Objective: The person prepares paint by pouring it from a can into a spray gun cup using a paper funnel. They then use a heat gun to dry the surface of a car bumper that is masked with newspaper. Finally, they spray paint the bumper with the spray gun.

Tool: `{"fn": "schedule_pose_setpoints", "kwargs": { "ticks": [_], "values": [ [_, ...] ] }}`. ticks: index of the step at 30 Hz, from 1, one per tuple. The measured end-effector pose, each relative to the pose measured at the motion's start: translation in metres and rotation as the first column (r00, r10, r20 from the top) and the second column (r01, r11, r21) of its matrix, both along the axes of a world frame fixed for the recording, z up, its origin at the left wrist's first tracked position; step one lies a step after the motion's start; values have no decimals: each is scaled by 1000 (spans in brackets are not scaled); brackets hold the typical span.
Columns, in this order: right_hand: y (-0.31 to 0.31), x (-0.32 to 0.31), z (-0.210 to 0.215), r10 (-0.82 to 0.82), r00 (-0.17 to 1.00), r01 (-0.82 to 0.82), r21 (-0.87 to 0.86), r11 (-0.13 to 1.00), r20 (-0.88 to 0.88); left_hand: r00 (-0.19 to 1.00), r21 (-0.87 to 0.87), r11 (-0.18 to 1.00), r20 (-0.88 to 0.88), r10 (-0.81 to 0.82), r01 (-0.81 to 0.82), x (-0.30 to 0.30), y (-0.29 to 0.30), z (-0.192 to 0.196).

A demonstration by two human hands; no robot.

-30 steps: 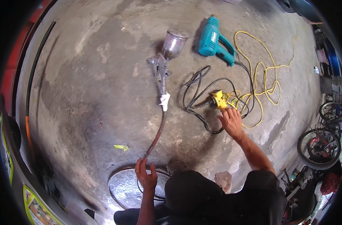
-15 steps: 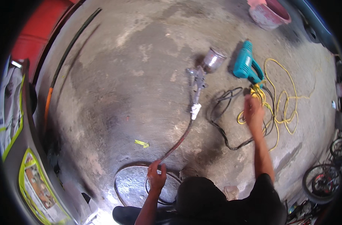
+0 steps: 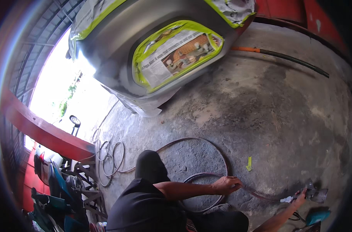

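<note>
My left hand is closed around a reddish air hose, which lies in wide loops on the concrete floor. Off to its right, my right hand grips a metal spray gun near its handle. The gun's silvery cup points to the right, and white wrapping covers the joint between gun and hose. Just beyond my right forearm, part of a teal heat gun shows near the rim. A yellow-green strip of tape lies on the floor ahead of my hands.
Ahead stands a grey car bumper masked with newspaper and yellow-green tape. An orange and black pole slants near it. More hose coils lie at left, close to a red beam and stacked parts.
My view has swung left toward the bumper and bright opening. My right hand has moved from the yellow cord by the heat gun to the spray gun. My left hand stays at the hose.
</note>
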State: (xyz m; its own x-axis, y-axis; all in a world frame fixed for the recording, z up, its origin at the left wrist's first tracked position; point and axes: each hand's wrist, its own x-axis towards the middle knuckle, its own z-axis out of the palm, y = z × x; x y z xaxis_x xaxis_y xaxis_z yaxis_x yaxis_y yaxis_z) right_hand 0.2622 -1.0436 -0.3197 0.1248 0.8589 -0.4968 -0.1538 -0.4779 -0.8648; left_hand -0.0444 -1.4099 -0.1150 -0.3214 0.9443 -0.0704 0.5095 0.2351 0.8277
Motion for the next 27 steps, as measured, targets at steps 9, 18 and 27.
{"fn": "schedule_pose_setpoints", "kwargs": {
  "ticks": [9, 18, 27],
  "values": [
    [-205, -151, 173, 456, 885, -436, 172, 883, -95, 965, -76, 990, 224, 133, -119, 5, -3, -35],
    [-273, -287, 250, 819, 572, -766, 332, 551, -39, 544, -23, 952, 816, 194, -305, -35, -44, 16],
    [-304, -355, 259, 512, 660, -540, 127, 832, -549, 539, -108, 937, 793, 283, -333, -102, -78, 36]
  ]
}}
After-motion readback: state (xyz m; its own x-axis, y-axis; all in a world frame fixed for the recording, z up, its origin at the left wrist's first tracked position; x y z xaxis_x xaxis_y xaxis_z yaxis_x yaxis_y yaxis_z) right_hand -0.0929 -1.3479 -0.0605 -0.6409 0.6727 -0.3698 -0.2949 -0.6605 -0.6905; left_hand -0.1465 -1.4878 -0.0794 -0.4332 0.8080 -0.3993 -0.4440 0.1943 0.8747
